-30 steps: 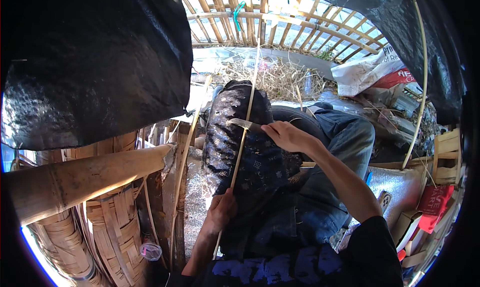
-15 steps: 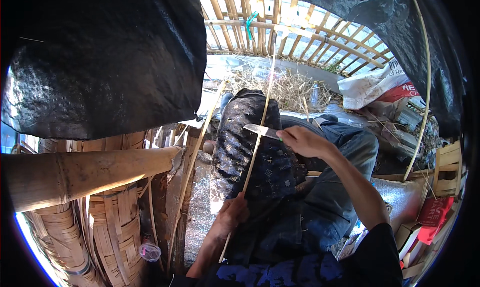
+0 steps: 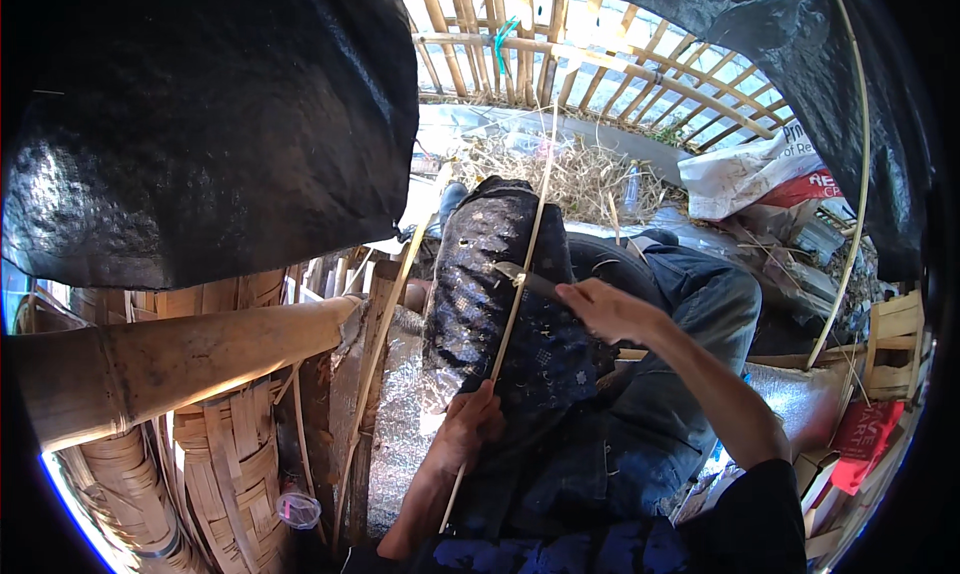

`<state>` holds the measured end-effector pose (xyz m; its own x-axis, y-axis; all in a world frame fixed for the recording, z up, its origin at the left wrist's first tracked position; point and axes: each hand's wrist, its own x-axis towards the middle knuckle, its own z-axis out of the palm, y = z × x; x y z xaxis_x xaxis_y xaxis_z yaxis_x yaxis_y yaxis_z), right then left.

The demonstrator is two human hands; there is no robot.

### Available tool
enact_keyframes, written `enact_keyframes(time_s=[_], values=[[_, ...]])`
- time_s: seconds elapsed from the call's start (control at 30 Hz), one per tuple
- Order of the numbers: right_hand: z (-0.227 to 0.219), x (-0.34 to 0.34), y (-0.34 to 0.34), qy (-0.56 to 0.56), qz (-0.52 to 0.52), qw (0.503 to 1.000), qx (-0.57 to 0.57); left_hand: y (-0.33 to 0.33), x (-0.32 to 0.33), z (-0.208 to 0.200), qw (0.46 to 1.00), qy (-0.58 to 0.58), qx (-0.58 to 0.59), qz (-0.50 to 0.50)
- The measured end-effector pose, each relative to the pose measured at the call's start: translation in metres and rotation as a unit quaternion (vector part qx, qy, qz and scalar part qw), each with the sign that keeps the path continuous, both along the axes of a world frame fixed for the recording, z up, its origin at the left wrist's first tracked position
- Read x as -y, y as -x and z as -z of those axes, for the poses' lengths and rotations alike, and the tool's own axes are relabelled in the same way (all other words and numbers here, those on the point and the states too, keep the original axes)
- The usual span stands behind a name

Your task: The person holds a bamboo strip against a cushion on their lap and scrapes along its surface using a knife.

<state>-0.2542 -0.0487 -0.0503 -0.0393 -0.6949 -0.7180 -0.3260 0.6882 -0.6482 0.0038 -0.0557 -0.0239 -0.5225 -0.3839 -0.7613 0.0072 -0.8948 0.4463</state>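
My left hand (image 3: 474, 417) is closed round the lower part of a long thin bamboo strip (image 3: 510, 329). The strip slants up and away over a dark patterned cloth (image 3: 465, 264) draped across my leg. In my right hand (image 3: 605, 309) is a knife (image 3: 535, 285), its blade pointing left and lying against the strip at about mid-length. A pale curl or shaving shows at the blade. My fingers hide the knife's handle.
A thick bamboo pole (image 3: 180, 374) juts in from the left above woven bamboo (image 3: 220, 454). Black sheeting (image 3: 210, 134) hangs at upper left. Dry shavings (image 3: 580, 179) lie ahead before a slatted bamboo fence (image 3: 600, 59). A white-and-red sack (image 3: 750, 179) and red bag (image 3: 868, 444) are at right.
My right hand has drawn the knife a little toward me along the bamboo strip, and the blade has turned. My left hand keeps its grip on the strip, nearly unmoved.
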Motion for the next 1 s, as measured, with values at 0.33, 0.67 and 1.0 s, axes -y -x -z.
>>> enact_keyframes(time_s=[0.33,0.67,1.0], values=[[-0.008,-0.007,0.001,-0.036,-0.036,0.998,0.037,0.000,-0.002,-0.003,1.000,-0.006,0.025,-0.009],[0.000,0.009,0.003,0.110,-0.056,0.991,-0.055,-0.022,-0.002,-0.017,0.996,-0.016,0.045,0.079],[0.008,0.043,0.023,0.127,-0.098,0.979,-0.126,-0.001,0.017,0.001,0.948,0.219,0.188,0.131]])
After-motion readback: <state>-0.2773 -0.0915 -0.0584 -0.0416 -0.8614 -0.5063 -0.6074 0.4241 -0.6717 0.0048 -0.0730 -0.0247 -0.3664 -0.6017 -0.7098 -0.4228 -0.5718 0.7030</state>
